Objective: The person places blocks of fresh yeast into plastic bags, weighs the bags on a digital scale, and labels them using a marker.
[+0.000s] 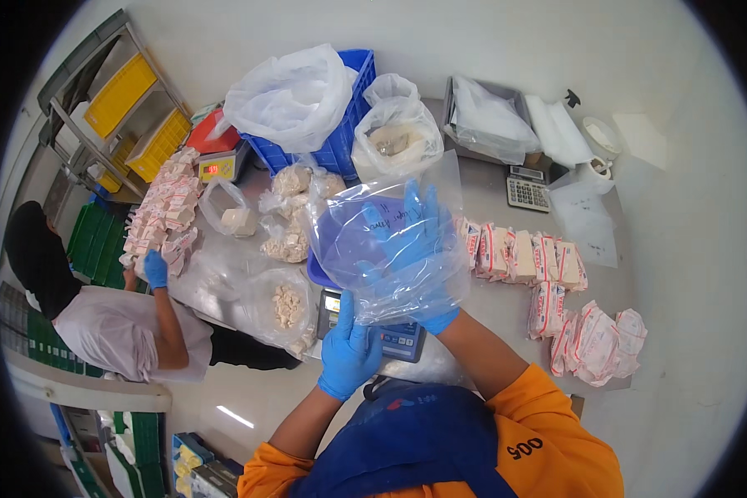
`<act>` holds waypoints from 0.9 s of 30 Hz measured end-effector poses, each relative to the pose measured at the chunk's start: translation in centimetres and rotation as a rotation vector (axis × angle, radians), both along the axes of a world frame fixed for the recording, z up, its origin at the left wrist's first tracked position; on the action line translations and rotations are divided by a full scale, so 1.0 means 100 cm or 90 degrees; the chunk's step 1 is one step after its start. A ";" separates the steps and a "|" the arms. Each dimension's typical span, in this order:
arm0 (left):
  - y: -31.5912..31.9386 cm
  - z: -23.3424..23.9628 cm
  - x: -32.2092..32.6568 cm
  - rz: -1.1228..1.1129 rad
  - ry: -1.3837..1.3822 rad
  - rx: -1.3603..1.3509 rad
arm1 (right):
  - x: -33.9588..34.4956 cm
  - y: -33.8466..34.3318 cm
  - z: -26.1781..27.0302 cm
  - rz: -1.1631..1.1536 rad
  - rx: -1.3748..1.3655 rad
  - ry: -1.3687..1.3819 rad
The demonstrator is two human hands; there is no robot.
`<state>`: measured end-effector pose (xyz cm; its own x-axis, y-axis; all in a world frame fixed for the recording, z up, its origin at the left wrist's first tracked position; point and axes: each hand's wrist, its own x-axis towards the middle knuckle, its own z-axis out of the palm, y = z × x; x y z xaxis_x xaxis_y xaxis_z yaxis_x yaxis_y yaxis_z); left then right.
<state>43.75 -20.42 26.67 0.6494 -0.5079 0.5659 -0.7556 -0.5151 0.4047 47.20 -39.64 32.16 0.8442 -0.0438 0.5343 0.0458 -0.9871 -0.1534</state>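
Note:
A clear plastic bag (342, 236) with handwriting on it is held up in front of me. My left hand (350, 358), in a blue glove, pinches its lower left edge. My right hand (414, 239), gloved in the same blue, shows through the film with its fingers spread; whether it is inside the bag or behind it I cannot tell. Beneath the bag, a blue plastic tub (317, 274) sits at a digital scale (404, 342), both partly covered. To the left lies an open bag of pale crumbled pieces (286, 306).
Wrapped yeast blocks (523, 258) line the table (492, 311) at right, near a calculator (528, 190). Behind stand a blue crate (364, 81) and a bag-lined container (398, 140). Filled bags (286, 239) lie left. A co-worker (124, 330) handles more wrapped blocks (165, 205).

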 end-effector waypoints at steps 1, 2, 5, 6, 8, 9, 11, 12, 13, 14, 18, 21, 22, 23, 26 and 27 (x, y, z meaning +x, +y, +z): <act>0.002 0.001 0.002 -0.007 0.004 -0.014 | -0.001 0.001 0.002 -0.007 -0.005 0.002; 0.003 0.002 0.005 -0.012 -0.004 -0.020 | -0.001 0.002 0.005 -0.012 -0.009 0.001; 0.009 0.005 0.011 -0.043 -0.006 -0.005 | 0.002 0.007 0.003 -0.042 -0.034 -0.005; 0.012 0.006 0.012 -0.061 0.006 0.017 | 0.003 0.009 0.000 -0.057 -0.043 -0.008; 0.016 0.008 0.013 -0.100 0.014 0.038 | 0.005 0.012 -0.001 -0.078 -0.053 -0.020; 0.016 0.010 0.015 -0.119 0.010 0.036 | 0.005 0.014 0.000 -0.082 -0.054 -0.029; 0.016 0.012 0.016 -0.140 0.018 0.025 | 0.007 0.017 0.000 -0.095 -0.066 -0.033; 0.014 0.014 0.016 -0.143 0.028 0.016 | 0.008 0.018 -0.001 -0.105 -0.078 -0.029; 0.012 0.015 0.015 -0.146 0.038 0.006 | 0.009 0.018 -0.002 -0.116 -0.090 -0.025; 0.011 0.017 0.015 -0.143 0.047 0.014 | 0.011 0.018 -0.001 -0.116 -0.098 -0.022; 0.006 0.025 0.018 -0.127 0.072 0.054 | 0.022 0.009 -0.003 -0.061 -0.107 -0.021; 0.001 0.029 0.026 -0.134 0.063 0.080 | 0.037 0.006 -0.004 -0.027 -0.198 0.257; 0.003 0.030 0.029 -0.133 0.057 0.087 | 0.041 0.007 -0.009 -0.014 -0.240 0.397; 0.000 0.033 0.029 -0.148 0.067 0.077 | 0.044 -0.015 -0.054 0.053 -0.116 0.345; 0.010 0.038 0.032 -0.137 0.122 0.028 | 0.042 -0.033 -0.087 0.123 -0.061 0.416; 0.013 0.037 0.032 -0.124 0.152 -0.004 | 0.036 -0.030 -0.077 0.120 -0.096 0.484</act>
<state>47.00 -19.11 30.39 0.6550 -0.6329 0.4128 -0.7231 -0.3666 0.5854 50.81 -42.68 24.44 0.9656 0.1631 -0.2025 0.1507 -0.9857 -0.0754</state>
